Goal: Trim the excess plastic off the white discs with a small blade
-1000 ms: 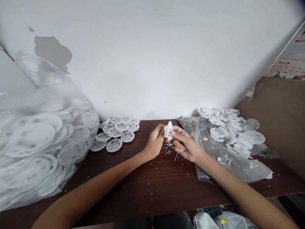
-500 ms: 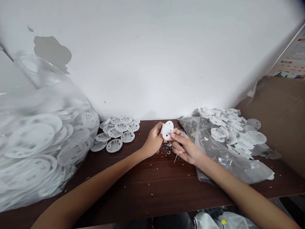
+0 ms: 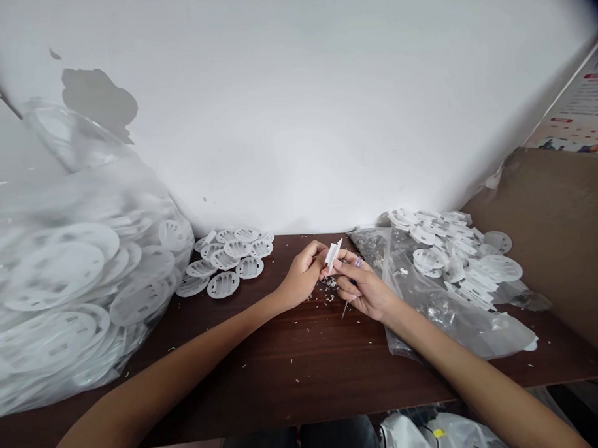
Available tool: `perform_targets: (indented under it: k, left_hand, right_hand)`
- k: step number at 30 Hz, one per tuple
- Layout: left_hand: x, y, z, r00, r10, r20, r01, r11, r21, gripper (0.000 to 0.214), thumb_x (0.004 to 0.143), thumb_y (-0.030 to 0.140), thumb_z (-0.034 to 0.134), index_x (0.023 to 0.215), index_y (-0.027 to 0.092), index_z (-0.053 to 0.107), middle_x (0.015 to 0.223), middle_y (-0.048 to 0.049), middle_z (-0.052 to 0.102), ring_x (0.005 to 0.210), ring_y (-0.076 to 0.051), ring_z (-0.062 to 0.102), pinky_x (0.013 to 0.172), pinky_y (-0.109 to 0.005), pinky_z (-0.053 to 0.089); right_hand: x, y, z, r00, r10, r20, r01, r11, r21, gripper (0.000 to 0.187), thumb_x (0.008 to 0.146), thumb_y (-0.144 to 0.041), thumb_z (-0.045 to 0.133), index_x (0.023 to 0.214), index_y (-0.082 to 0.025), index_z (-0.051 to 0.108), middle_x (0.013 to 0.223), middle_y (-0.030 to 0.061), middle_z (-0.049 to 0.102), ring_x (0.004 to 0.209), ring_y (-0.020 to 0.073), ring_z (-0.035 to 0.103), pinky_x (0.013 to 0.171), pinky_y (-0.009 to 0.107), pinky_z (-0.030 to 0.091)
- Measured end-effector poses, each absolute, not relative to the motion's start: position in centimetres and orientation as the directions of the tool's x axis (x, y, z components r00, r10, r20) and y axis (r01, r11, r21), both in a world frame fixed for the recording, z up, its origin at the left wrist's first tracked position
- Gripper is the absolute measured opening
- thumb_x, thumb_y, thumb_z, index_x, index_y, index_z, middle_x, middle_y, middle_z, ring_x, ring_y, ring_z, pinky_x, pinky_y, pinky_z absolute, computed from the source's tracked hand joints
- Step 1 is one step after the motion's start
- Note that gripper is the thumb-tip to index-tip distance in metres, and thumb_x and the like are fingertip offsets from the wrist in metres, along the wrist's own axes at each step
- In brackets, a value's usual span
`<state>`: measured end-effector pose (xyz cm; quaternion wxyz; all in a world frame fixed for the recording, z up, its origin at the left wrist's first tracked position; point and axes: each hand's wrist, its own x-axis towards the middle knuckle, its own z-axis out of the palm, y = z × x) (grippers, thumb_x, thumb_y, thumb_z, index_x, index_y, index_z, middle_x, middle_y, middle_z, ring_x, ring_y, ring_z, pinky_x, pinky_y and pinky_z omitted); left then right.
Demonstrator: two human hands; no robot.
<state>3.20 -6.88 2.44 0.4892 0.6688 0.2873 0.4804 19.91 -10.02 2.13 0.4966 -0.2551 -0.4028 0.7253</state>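
Surface [image 3: 265,382] of dark wood carries a bulging plastic bag of slotted white discs [image 3: 85,270] at nine o'clock. At twelve, a white plastic piece [image 3: 333,255] stands edge-on, steadied in a close fingertip pinch between left hand [image 3: 303,275] and right hand [image 3: 367,290], a thin metal pick [image 3: 344,309] jutting below, shavings [image 3: 329,283] beneath.

**Legible markings: none**

Poster [image 3: 576,103], upper right, above the brown cardboard [image 3: 549,241]: red bars and lines of small dark print, too small and blurred to read; coloured pictures along its lower edge. Yellow label [image 3: 438,433] on a white plastic bag [image 3: 407,439] below the tabletop: no characters readable. White plastic piece [image 3: 333,255]: no lettering readable.
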Motion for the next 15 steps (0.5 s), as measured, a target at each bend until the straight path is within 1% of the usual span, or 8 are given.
perform_targets:
  k: [3,7,10,15]
  left_hand:
    - [3.1,-6.74,2.54,0.393,0.846,0.359,-0.067,-0.364,0.929,0.017,0.1,0.037,0.054,0.096,0.021,0.056,0.074,0.0031,0.051,0.063,-0.011,0.046,0.061,-0.025,0.041]
    - [3.02,-6.57,2.72,0.387,0.834,0.392,-0.032,-0.413,0.91,0.007,0.096,0.028,0.056,0.096,0.021,0.055,0.079,0.0022,0.052,0.067,-0.012,0.046,0.063,-0.025,0.039]
    - [3.0,-6.56,2.95,0.378,0.83,0.411,-0.016,-0.437,0.899,0.006,0.096,0.027,0.056,0.096,0.021,0.056,0.08,0.0015,0.053,0.069,-0.013,0.046,0.064,-0.025,0.039]
    - [3.1,-6.53,3.04,0.382,0.831,0.404,-0.023,-0.429,0.903,0.007,0.096,0.029,0.056,0.097,0.022,0.055,0.077,0.0021,0.052,0.068,-0.013,0.045,0.063,-0.025,0.038]
  right_hand:
    - [19.89,-10.0,2.04,-0.371,0.928,0.031,-0.515,-0.178,-0.838,0.025,0.089,-0.03,0.078,0.103,-0.022,0.059,0.082,-0.003,0.069,0.041,0.0001,0.019,0.037,0.014,0.022]
    - [19.69,-10.16,2.29,-0.366,0.93,0.028,-0.522,-0.18,-0.834,0.027,0.088,-0.031,0.08,0.102,-0.023,0.058,0.08,-0.0047,0.067,0.042,0.0002,0.019,0.037,0.013,0.022]
    - [19.55,-10.29,2.44,-0.372,0.928,0.036,-0.518,-0.175,-0.838,0.026,0.089,-0.032,0.078,0.103,-0.022,0.059,0.084,-0.0038,0.068,0.042,0.0001,0.019,0.037,0.014,0.022]
    - [19.46,-10.31,2.22,-0.372,0.926,0.058,-0.509,-0.152,-0.847,0.024,0.091,-0.034,0.076,0.105,-0.023,0.059,0.085,-0.0034,0.068,0.042,-0.0001,0.02,0.038,0.013,0.022]
